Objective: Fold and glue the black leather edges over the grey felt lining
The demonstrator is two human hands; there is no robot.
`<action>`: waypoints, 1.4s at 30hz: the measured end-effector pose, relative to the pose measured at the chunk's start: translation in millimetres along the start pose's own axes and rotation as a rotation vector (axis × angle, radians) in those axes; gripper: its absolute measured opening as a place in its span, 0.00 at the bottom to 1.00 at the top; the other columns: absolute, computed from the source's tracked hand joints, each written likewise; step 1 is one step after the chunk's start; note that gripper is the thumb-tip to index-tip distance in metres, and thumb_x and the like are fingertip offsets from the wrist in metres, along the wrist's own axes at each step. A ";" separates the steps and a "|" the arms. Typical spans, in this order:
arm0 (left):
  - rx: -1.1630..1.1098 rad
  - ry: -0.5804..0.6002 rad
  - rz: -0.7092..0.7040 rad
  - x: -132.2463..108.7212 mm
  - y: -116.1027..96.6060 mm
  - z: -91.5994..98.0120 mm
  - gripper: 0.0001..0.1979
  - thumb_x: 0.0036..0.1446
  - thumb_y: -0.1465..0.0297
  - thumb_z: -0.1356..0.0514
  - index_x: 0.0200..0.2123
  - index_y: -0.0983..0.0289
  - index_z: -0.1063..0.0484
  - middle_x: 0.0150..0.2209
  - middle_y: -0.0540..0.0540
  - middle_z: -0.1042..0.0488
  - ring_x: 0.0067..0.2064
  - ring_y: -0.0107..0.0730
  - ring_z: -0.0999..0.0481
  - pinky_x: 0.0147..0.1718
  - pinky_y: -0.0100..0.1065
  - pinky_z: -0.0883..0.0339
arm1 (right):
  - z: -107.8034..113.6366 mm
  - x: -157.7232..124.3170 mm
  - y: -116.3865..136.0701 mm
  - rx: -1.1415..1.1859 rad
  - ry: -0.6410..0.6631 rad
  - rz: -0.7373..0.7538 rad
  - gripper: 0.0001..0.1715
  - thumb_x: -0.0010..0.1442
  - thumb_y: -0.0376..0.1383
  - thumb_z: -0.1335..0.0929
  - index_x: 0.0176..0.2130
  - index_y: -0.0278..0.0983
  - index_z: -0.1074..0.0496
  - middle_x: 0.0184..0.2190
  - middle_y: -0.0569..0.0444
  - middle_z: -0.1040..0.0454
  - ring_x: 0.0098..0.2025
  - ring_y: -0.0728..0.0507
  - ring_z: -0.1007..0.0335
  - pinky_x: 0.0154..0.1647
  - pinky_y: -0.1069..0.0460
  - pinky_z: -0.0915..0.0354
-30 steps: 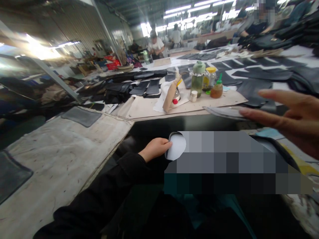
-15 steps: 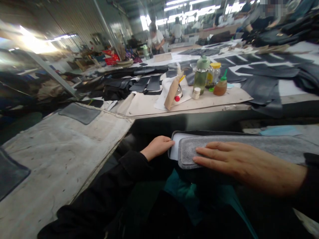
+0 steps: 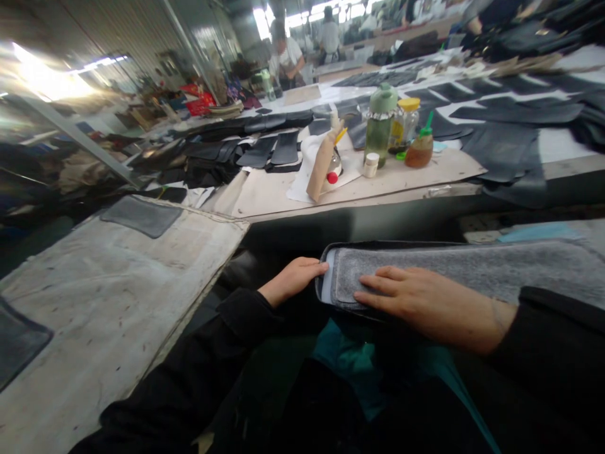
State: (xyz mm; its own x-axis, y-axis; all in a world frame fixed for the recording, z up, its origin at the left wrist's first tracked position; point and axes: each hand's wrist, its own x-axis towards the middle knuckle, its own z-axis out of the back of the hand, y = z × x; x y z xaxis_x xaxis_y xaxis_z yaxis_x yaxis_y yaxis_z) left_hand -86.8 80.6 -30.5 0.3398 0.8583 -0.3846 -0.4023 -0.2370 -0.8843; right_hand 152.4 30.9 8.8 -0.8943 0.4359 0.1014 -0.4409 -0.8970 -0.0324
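A long grey felt-like panel (image 3: 454, 265) with a rounded end lies over a dark-edged piece (image 3: 319, 290), and a narrow white strip (image 3: 328, 277) shows between them at the left end. My left hand (image 3: 295, 277) pinches the dark-edged piece's left rim between thumb and fingers. Flat on the grey panel, close to its rounded end, rests my right hand (image 3: 411, 299) with its fingers stretched out. Both the panel and the piece under it run off to the right; the underside is hidden.
To the left stands a pale cloth-covered table (image 3: 118, 302) with a dark leather-like piece (image 3: 142, 215). Across the gap, a bench holds a green bottle (image 3: 379, 126), a glue bottle (image 3: 420, 150), a small white bottle (image 3: 371, 165) and several black panels (image 3: 286, 149). People work farther back.
The grey panel has shifted left over the white layer, leaving a narrower white strip. My right hand has moved left with it, while my left hand keeps its pinch on the rim.
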 end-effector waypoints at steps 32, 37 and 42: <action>-0.102 -0.001 -0.090 -2.5 10.5 -3.9 0.20 0.45 0.55 0.43 0.17 0.66 0.41 0.17 0.46 0.43 0.21 0.21 0.45 0.20 0.26 0.50 | 3.5 54.0 39.2 -0.033 0.078 -0.254 0.22 0.59 0.30 0.39 0.53 0.39 0.41 0.35 0.52 0.33 0.33 0.45 0.40 0.26 0.53 0.44; -0.108 0.017 -0.136 -1.0 15.2 -2.7 0.18 0.48 0.56 0.46 0.21 0.66 0.38 0.21 0.47 0.40 0.25 0.24 0.42 0.24 0.28 0.46 | -0.7 57.2 37.7 0.001 0.112 -0.247 0.14 0.58 0.30 0.38 0.45 0.36 0.34 0.36 0.50 0.34 0.35 0.44 0.41 0.26 0.53 0.43; -0.092 -0.100 -0.276 -6.7 24.5 -4.6 0.17 0.53 0.57 0.49 0.24 0.65 0.38 0.25 0.48 0.40 0.29 0.26 0.41 0.30 0.28 0.43 | -0.5 60.2 37.9 0.022 0.105 -0.268 0.12 0.57 0.30 0.37 0.43 0.37 0.33 0.35 0.51 0.34 0.34 0.44 0.42 0.26 0.53 0.44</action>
State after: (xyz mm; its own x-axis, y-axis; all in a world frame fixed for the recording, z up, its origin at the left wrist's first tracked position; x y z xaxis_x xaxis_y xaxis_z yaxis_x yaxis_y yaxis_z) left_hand -95.0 66.9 -50.8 0.3386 0.9353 -0.1029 -0.2259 -0.0254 -0.9738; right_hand 81.8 23.2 13.2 -0.7495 0.6621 -0.0006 -0.6621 -0.7494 0.0037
